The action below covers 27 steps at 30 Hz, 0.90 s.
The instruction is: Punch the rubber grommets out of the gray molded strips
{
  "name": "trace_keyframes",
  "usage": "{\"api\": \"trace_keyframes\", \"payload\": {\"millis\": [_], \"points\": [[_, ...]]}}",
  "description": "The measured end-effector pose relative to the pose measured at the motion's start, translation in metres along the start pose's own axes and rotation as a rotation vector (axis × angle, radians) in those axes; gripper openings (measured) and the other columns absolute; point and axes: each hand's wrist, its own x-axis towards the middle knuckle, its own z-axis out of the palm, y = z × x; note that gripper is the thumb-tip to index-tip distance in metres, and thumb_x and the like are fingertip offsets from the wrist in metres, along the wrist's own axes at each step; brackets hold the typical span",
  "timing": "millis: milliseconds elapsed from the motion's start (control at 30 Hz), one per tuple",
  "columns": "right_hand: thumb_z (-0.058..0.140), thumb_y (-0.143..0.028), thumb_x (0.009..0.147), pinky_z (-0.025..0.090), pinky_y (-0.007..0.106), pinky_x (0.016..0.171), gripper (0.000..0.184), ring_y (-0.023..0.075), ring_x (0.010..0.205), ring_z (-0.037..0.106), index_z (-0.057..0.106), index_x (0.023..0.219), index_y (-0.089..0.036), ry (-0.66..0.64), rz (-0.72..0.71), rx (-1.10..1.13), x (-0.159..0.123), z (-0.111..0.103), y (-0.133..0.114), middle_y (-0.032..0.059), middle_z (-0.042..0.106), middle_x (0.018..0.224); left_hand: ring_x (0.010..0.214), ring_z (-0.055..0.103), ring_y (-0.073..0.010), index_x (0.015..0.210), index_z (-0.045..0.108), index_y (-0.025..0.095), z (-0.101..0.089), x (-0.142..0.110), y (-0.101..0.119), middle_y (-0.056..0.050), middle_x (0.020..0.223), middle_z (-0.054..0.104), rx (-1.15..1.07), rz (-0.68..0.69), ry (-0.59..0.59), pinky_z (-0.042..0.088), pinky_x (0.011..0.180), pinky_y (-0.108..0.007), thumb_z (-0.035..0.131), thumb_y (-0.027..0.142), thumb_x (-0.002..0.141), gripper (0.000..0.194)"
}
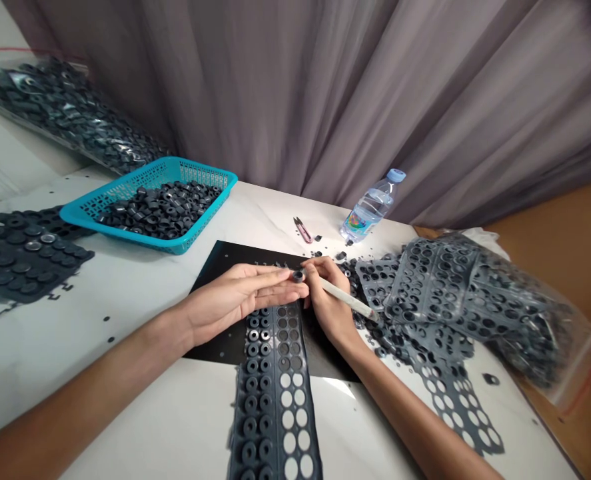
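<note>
My left hand (250, 291) pinches a small black rubber ring (299, 275) between thumb and fingers. My right hand (331, 300) is closed round a slim off-white, pen-like tool (349, 298); its tip is hidden near the ring, so I cannot tell its exact kind. Below both hands runs a long dark rubber sheet (274, 393). Its left columns hold moulded rings, and its right columns are punched-out holes. The sheet lies partly over a black mat (210, 333) on the white table.
A blue basket (185, 243) of black rings stands at the back left, before a full plastic bag (75, 113). Another rubber sheet (30, 257) lies at left. Pink thread snips (303, 230) and a water bottle (370, 210) stand behind. Punched sheets (435, 280) and loose rings crowd the right.
</note>
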Motion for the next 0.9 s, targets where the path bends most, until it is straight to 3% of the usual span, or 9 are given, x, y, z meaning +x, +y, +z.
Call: {"api": "trace_keyframes", "payload": {"millis": [133,333,500,900], "points": [[0.052,-0.043,0.103,0.044,0.026,0.050,0.023,0.0145,0.055,0.055,0.065,0.105,-0.025,-0.027,-0.025,-0.077,-0.001,-0.001,-0.002,-0.0013,0.065,0.075,0.118,0.070,-0.0241,0.109,0.079,0.013,-0.001,0.000,-0.001,-0.014,0.121,0.075,-0.037,0.003,0.006,0.053,0.111,-0.033,0.067,0.024,0.098,0.020],[0.056,-0.037,0.100,0.051,0.030,0.077,0.021,0.0218,0.086,0.068,0.072,0.102,-0.022,-0.116,-0.082,-0.169,-0.001,-0.001,-0.004,0.0046,0.075,0.100,0.112,0.073,-0.0217,0.108,0.079,0.011,-0.003,0.000,-0.001,-0.015,0.116,0.077,-0.058,0.014,-0.001,0.054,0.109,-0.029,0.066,0.023,0.099,0.020],[0.058,-0.031,0.095,0.051,0.032,0.077,0.018,0.0222,0.083,0.068,0.071,0.101,-0.019,-0.097,-0.111,-0.235,-0.001,-0.002,-0.002,0.0062,0.075,0.097,0.111,0.073,-0.0208,0.112,0.078,0.011,0.001,-0.003,0.004,-0.014,0.120,0.076,-0.030,-0.001,-0.002,0.055,0.107,-0.030,0.069,0.024,0.097,0.022],[0.058,-0.040,0.096,0.051,0.035,0.080,0.027,0.0243,0.087,0.068,0.064,0.111,-0.019,-0.056,-0.247,-0.300,-0.004,-0.004,0.012,0.0081,0.073,0.101,0.102,0.071,-0.0150,0.111,0.079,0.013,0.006,-0.008,0.010,-0.010,0.108,0.077,0.043,-0.013,-0.096,0.055,0.094,-0.021,0.067,0.027,0.098,0.022]]}}
